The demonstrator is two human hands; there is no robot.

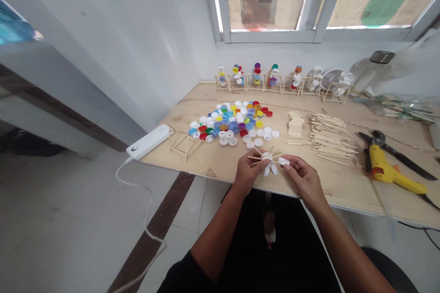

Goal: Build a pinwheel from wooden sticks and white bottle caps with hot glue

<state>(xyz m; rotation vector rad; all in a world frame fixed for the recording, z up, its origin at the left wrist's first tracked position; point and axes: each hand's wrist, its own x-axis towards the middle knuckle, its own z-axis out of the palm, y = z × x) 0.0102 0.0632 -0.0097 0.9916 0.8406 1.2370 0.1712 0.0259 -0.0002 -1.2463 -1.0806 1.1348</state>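
Observation:
Close to the table's front edge, my left hand (250, 171) is closed on a small wheel (267, 158) made of wooden sticks spreading from a white hub. Two white bottle caps appear fixed on the wheel's lower sticks. Just right of it, my right hand (304, 178) pinches a white bottle cap (283, 161) at the end of one stick. Whether that cap touches the stick I cannot tell. Beyond my hands lies a heap of coloured bottle caps (235, 126), with several white ones nearest me.
Wooden sticks (330, 135) lie in piles to the right, beside a yellow glue gun (388, 169) and black-handled pliers (409, 160). Finished-looking cap wheels on stick frames (257, 80) line the back. A stick frame (185, 149) and white power strip (149, 141) sit left.

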